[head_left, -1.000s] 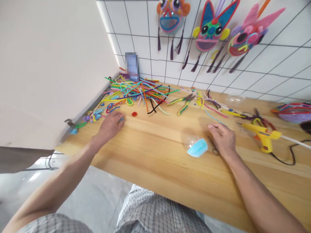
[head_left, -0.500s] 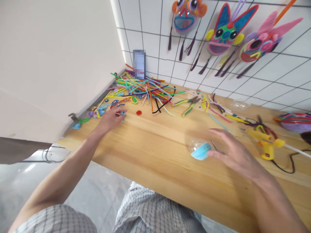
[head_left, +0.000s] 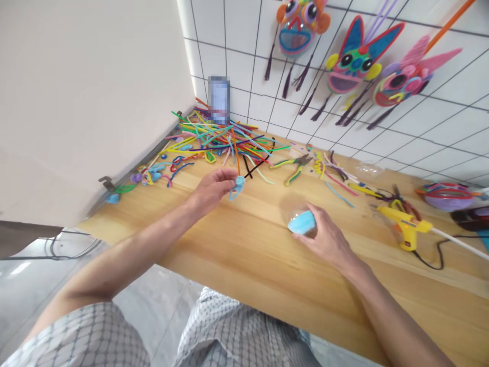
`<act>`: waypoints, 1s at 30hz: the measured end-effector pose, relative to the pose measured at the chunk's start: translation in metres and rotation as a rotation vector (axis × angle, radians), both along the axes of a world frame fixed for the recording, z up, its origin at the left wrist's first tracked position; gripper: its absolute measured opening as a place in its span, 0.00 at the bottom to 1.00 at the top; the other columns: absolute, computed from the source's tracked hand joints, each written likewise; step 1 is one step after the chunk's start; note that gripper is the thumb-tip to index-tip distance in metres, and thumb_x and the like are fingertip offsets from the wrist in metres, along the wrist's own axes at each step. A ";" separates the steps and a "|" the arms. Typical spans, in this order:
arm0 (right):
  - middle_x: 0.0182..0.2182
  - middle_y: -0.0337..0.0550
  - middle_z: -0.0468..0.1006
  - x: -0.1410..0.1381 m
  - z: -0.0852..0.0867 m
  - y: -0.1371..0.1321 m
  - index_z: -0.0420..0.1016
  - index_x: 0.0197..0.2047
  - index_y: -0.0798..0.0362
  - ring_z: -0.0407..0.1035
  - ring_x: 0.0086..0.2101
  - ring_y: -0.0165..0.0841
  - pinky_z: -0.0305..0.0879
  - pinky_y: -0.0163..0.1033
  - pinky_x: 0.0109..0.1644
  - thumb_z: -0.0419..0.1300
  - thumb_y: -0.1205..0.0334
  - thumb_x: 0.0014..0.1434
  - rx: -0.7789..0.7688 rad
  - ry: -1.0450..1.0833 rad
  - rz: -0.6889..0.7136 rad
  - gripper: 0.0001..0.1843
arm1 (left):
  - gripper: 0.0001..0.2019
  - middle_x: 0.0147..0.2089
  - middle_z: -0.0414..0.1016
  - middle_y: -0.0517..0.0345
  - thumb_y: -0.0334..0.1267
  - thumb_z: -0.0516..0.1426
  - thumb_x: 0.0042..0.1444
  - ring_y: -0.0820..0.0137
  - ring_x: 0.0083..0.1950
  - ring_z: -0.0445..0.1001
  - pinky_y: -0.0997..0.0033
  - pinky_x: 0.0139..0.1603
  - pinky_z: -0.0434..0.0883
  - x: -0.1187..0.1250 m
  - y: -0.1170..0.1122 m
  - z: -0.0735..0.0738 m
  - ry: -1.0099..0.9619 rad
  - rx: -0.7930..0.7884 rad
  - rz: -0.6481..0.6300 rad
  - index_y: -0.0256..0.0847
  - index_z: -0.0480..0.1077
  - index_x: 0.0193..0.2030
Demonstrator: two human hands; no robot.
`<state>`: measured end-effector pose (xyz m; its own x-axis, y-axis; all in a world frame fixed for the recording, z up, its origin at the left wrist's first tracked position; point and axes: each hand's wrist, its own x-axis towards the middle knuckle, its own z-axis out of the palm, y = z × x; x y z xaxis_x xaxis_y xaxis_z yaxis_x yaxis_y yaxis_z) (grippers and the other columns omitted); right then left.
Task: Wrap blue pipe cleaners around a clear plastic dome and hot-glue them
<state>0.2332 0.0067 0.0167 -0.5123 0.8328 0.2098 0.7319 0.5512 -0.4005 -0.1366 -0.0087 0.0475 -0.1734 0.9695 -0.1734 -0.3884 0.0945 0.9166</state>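
Presently, left hand (head_left: 214,190) pinching small looped light-blue fuzzy piece (head_left: 239,181) above pale wooden tabletop (head_left: 248,237); right hand (head_left: 324,235) gripping clear plastic dome with light-blue covering (head_left: 301,222) between thumb and fingers; farther out, yellow-and-green-handled pliers (head_left: 302,161) lying beyond, yellow glue gun (head_left: 407,223) resting rightward

One left hand (head_left: 218,189), one right hand (head_left: 324,233), one held blue piece (head_left: 239,184), two clear domes (head_left: 299,220), one pair of pliers (head_left: 295,171), one glue gun (head_left: 406,225), one phone (head_left: 219,99), three masks (head_left: 353,69); pipe cleaners (head_left: 225,137) too many to count.

Blurred phone (head_left: 219,99); leftmost mask (head_left: 300,25) top-cropped
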 end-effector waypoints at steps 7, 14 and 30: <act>0.72 0.66 0.69 -0.049 0.018 0.032 0.59 0.76 0.53 0.65 0.71 0.61 0.63 0.73 0.74 0.73 0.52 0.59 0.155 0.093 0.003 0.48 | 0.20 0.37 0.83 0.59 0.38 0.76 0.42 0.73 0.37 0.81 0.70 0.44 0.77 0.048 0.005 -0.010 0.011 0.000 -0.099 0.37 0.79 0.42; 0.50 0.51 0.86 -0.075 0.045 -0.026 0.71 0.68 0.46 0.82 0.46 0.45 0.80 0.56 0.57 0.63 0.54 0.71 -0.097 0.260 0.112 0.25 | 0.20 0.38 0.85 0.57 0.48 0.76 0.48 0.71 0.38 0.82 0.69 0.44 0.79 0.073 -0.009 -0.015 0.089 0.120 -0.250 0.38 0.79 0.41; 0.40 0.42 0.81 -0.091 0.019 -0.037 0.66 0.65 0.46 0.81 0.40 0.37 0.81 0.46 0.47 0.59 0.65 0.67 -0.396 0.457 0.088 0.24 | 0.11 0.40 0.86 0.54 0.47 0.67 0.64 0.67 0.41 0.82 0.67 0.46 0.77 0.073 -0.033 -0.015 0.500 0.328 -0.319 0.41 0.81 0.44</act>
